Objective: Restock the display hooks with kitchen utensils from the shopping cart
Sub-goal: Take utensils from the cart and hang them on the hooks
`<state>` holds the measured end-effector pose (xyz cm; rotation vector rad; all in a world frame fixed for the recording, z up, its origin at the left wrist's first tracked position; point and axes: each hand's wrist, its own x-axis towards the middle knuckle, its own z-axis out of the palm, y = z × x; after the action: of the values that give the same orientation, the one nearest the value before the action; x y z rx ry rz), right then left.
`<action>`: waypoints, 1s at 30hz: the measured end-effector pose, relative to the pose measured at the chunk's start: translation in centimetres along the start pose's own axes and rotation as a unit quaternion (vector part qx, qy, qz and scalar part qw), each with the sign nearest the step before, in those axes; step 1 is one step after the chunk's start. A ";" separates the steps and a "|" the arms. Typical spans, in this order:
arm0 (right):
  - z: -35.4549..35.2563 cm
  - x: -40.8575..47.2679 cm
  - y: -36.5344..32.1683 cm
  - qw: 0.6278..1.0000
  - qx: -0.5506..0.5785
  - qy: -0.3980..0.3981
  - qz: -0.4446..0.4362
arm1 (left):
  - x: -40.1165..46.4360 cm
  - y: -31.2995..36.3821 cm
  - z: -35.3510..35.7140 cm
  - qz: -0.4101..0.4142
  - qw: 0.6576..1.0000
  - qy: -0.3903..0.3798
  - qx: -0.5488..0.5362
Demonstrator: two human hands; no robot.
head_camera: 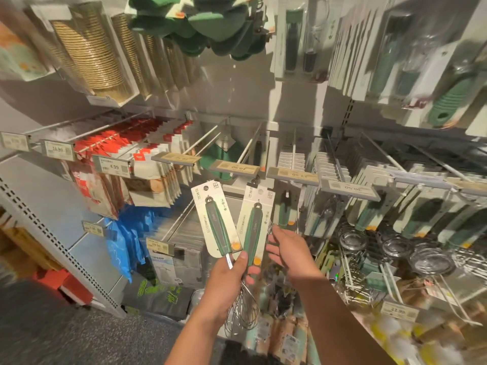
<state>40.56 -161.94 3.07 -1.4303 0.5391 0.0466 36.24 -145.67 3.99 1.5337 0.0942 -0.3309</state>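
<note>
The left hand [228,279] has its grip tight around two whisks. Its thumb lies over the green handle of the right whisk [252,233], and its fingers curl round from behind. The left whisk [217,227] is held in the same grip and leans a little to the left. Each whisk has a green handle on a pale card, with a small orange dot near the bottom of the card. The two cards fan out above the hand like a V. The wire loops [242,312] of the whisks hang down below the hand.

The right hand [286,248] is just beside the right whisk. Its grip is loose, with the fingers spread out and holding nothing. The fingertips point toward the card.

The top of the right whisk's card is close under a display hook [251,147] with a price tag [237,168] at its front end. I cannot tell if the card is on the hook or not.

More green-handled tools on cards [421,214] hang on hooks to the right. Red and white packets [126,143] hang on the left. Blue bags [126,241] hang lower down on the left. Green pads [200,25] hang up high.
</note>
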 end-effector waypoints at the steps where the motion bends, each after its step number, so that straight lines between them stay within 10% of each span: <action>1: 0.3 -0.5 -0.1 1.000 0.010 -0.025 -0.008 | -0.1 0.0 0.1 0.001 1.000 -0.005 0.002; 30: 0.0 -3.9 0.6 0.982 0.078 0.097 -0.141 | -1.1 -0.9 -0.4 0.007 0.999 -0.050 -0.004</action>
<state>36.92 -160.69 4.05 -1.3527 0.4831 -0.3574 35.01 -145.10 3.40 1.5076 0.0072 -0.3950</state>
